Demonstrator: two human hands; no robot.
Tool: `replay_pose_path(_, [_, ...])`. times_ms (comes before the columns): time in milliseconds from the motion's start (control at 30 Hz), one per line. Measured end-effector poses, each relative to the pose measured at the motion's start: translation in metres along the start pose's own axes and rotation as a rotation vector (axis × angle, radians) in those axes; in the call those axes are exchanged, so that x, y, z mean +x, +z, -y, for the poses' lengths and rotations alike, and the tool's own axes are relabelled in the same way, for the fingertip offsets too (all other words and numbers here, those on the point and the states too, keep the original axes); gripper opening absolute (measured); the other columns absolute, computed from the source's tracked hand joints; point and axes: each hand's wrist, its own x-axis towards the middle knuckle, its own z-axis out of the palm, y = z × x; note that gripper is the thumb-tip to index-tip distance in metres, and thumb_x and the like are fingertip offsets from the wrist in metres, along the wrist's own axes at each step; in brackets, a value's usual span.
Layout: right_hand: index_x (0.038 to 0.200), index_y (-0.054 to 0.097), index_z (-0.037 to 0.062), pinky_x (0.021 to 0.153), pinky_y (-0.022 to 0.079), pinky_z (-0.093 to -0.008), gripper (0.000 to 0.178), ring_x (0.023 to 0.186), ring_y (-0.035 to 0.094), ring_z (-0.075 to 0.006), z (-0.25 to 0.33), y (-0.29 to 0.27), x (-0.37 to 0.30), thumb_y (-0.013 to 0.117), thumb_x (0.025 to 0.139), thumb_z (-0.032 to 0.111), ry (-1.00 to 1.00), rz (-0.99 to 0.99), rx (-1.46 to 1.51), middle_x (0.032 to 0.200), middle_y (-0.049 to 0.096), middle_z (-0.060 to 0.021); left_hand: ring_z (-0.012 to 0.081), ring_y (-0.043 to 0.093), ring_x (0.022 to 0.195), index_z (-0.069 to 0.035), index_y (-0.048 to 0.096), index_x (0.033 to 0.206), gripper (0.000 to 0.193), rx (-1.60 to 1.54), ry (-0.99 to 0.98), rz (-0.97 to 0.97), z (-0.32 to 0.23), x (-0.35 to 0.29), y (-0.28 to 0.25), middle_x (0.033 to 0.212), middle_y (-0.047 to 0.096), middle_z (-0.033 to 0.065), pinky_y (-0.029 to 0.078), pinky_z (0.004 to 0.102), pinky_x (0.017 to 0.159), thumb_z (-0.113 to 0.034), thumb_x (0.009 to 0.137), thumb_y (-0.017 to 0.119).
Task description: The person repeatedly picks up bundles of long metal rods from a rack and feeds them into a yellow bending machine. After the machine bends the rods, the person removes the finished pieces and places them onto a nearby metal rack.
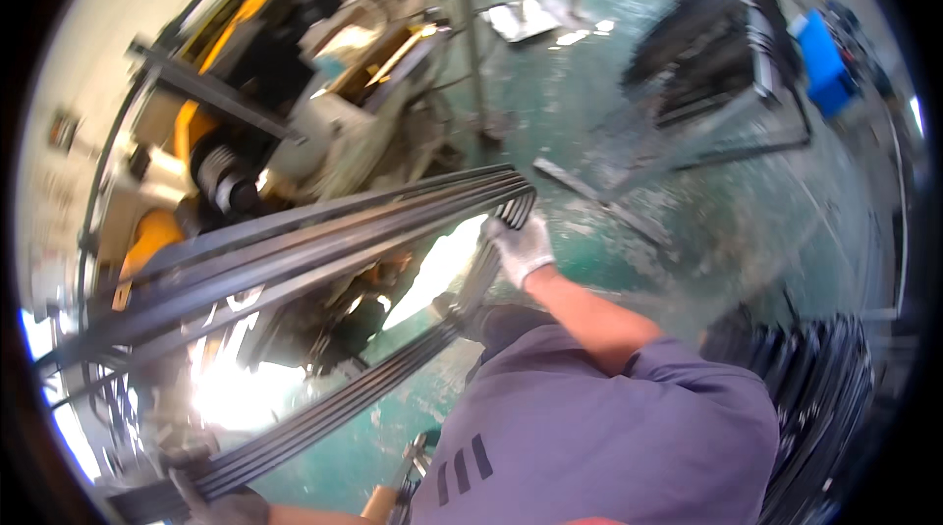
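Note:
A stack of several dark metal frames [324, 411] is held together on edge in front of me, spanning the left half of the view. Its long bars run from the upper middle to the lower left. My right hand [526, 248], in a white glove, is closed around the short bars at the stack's right end, near the upper corner. Low on the left, my left hand [234, 507], gloved too, grips the lower bars, with its thumb lying over them. Some of its fingers are hidden, and that end is blurred.
Machinery with yellow parts [157, 235] stands behind the frames at left. Dark stacked pieces lie on a metal rack [761, 63] at upper right, beside a blue box [823, 63]. More dark frames [815, 397] stand at lower right. Flat bars [599, 199] lie on the green floor [580, 275].

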Motion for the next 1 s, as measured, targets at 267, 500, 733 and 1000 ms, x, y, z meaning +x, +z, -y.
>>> replay_pose_path(267, [0.111, 0.064, 0.0009, 0.080, 0.051, -0.0304, 0.031, 0.083, 0.064, -0.0143, 0.118, -0.296, -0.005, 0.072, 0.086, 0.018, -0.536, -0.728, -0.297, 0.095, 0.071, -0.0088, 0.0293, 0.064, 0.087, 0.002, 0.067, 0.094, 0.025, -0.315, -0.805, 0.542, 0.138, -0.215, 0.091, 0.092, 0.067, 0.0177, 0.051, 0.0407, 0.082, -0.017, 0.088, 0.052])
replay_pose_path(500, [0.105, 0.067, 0.0115, 0.088, 0.051, -0.0426, 0.026, 0.096, 0.066, -0.0359, 0.230, -0.469, 0.067, 0.071, 0.082, 0.022, -0.657, -0.923, -1.099, 0.097, 0.069, -0.0163, 0.0425, 0.058, 0.106, 0.008, 0.055, 0.116, 0.036, -0.362, -1.736, 0.778, 0.200, -0.394, 0.185, 0.110, 0.063, 0.0259, 0.046, 0.0543, 0.097, -0.017, 0.090, 0.053])
replay_pose_path(733, [0.134, 0.050, 0.0140, 0.108, 0.035, -0.0517, 0.043, 0.121, 0.053, -0.0239, 0.229, -0.623, 0.306, 0.044, 0.091, 0.011, -0.966, -0.993, -1.601, 0.126, 0.060, -0.0044, 0.0348, 0.067, 0.087, 0.005, 0.052, 0.121, 0.035, -0.235, -1.261, 0.928, 0.075, -0.461, 0.346, 0.102, 0.066, 0.0222, 0.056, 0.0464, 0.082, -0.008, 0.089, 0.055])
replay_pose_path(1000, [0.132, 0.054, 0.0107, 0.103, 0.043, -0.0516, 0.053, 0.125, 0.054, -0.0393, 0.338, -0.606, 0.360, 0.022, 0.102, 0.040, -0.293, -0.845, -1.519, 0.137, 0.055, -0.0191, 0.0318, 0.068, 0.086, 0.004, 0.054, 0.121, 0.034, -0.066, -1.189, 0.631, 0.045, -0.464, 0.314, 0.099, 0.066, 0.0198, 0.057, 0.0420, 0.079, -0.009, 0.090, 0.058])
